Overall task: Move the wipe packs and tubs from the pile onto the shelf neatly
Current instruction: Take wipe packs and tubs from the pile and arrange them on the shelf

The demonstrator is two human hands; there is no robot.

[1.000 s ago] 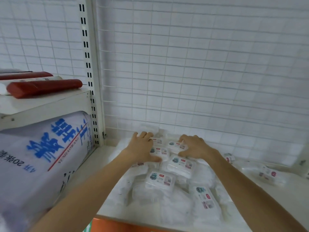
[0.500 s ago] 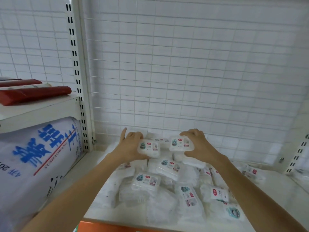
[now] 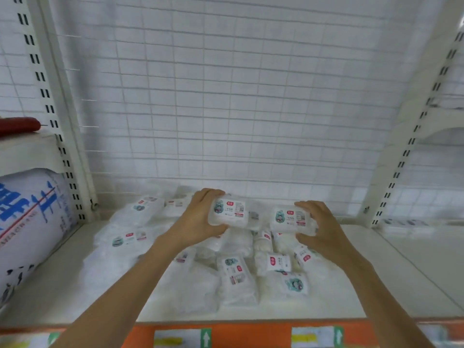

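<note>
left hand (image 3: 198,219) grips one tub (image 3: 229,212), right hand (image 3: 324,231) grips another tub (image 3: 291,219) | both lifted just above the pile (image 3: 226,262) on the shelf (image 3: 401,267), labels facing us | we judge one per hand speeds neat placing

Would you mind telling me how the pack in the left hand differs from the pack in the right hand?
The left pack, gripped by the left hand, sits a little higher in the picture than the right pack, gripped by the right hand. The left pack hangs over the pile's middle, the right pack over its right part. Both are lifted clear, label toward the camera, and look like the same white product.
</note>
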